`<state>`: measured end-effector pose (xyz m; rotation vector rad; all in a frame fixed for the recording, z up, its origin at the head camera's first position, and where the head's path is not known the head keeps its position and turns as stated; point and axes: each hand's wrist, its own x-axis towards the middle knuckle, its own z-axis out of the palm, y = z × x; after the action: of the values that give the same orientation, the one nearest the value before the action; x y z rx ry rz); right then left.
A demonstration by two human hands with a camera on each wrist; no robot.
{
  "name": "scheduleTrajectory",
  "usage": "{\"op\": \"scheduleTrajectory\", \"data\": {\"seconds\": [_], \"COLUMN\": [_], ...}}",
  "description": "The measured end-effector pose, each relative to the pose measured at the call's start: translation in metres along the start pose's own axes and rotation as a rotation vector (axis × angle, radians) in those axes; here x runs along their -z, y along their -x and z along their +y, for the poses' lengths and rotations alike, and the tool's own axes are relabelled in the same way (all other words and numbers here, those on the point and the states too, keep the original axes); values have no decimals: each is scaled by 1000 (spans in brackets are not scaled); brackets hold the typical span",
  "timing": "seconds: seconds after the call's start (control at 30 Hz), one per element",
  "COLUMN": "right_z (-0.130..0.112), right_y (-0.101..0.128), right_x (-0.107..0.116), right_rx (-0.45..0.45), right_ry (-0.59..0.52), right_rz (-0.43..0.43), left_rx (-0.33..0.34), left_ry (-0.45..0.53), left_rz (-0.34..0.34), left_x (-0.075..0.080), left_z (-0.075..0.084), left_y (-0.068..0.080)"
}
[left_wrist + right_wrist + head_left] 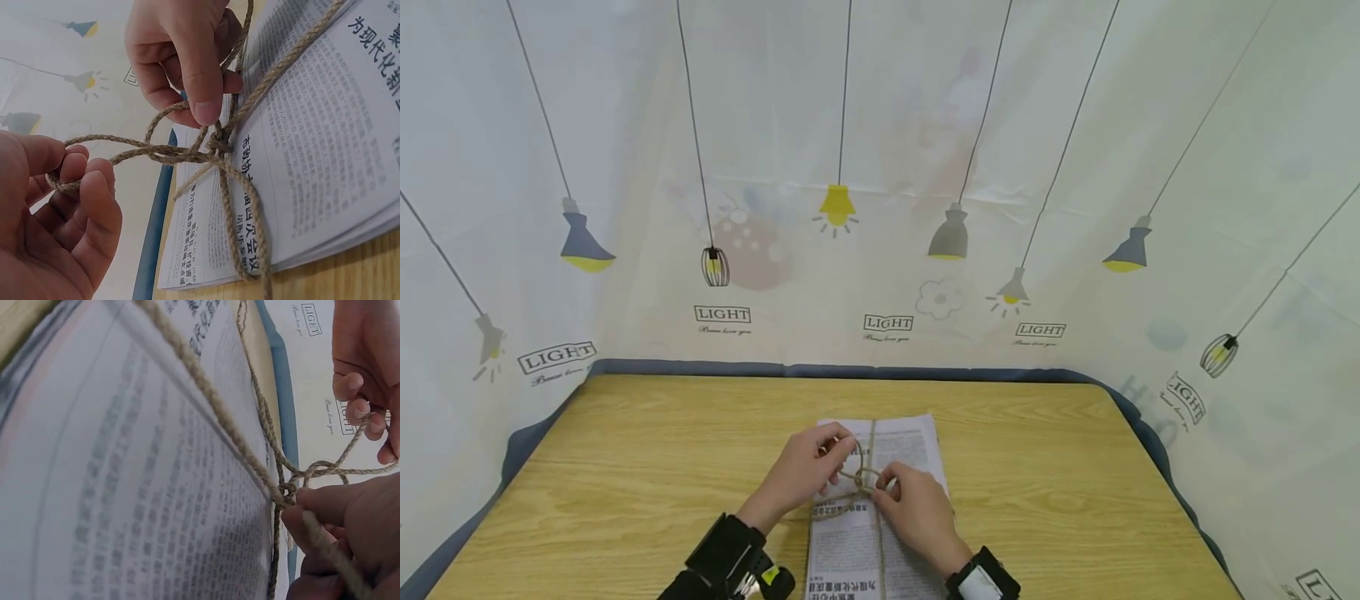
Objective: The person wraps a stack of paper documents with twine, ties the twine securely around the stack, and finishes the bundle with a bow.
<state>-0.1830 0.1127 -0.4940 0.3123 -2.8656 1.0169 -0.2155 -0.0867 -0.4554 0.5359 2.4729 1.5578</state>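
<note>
Pinching the twine (859,477) over stacked newspapers (901,454) on the wooden table (625,467), both the left hand (805,471) and the right hand (917,508) gripped loops before a lamp-print curtain (880,208).

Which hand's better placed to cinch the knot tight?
Probably left. The left hand has a twine loop curled in its grip, free to pull sideways. The right hand pinches twine right at the knot on the newspaper stack, anchoring it.

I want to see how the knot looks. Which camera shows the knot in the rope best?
The left wrist view: the knot in the brown twisted jute rope is sharp and unhidden. The right wrist view shows it small, beside the fingers. The head view shows it tiny.
</note>
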Motion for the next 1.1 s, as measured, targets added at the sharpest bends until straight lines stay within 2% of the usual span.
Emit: {"op": "scheduleTrajectory", "data": {"seconds": [0.2, 0.43, 0.6, 0.77, 0.93, 1.1], "right_z": [0, -3, -3, -5, -4, -1], "right_y": [-2, -5, -8, -11, -14, -15], "right_x": [-6, -11, -15, -15, -16, -19], "right_rx": [20, 113, 162, 181, 161, 182], "right_ry": [160, 331, 440, 541, 574, 611], "right_rz": [86, 186, 194, 199, 205, 247], "left_rx": [-1, -24, -55, -73, -144, -227], "left_ry": [4, -17, -58, -52, -92, -163], "left_rz": [-6, -25, -68, -97, -96, -88], "left_x": [0, -1, -3, -3, -5, -8], "left_z": [-1, -1, -2, 2, 3, -1], "left_y": [3, 10, 17, 22, 24, 25]}}
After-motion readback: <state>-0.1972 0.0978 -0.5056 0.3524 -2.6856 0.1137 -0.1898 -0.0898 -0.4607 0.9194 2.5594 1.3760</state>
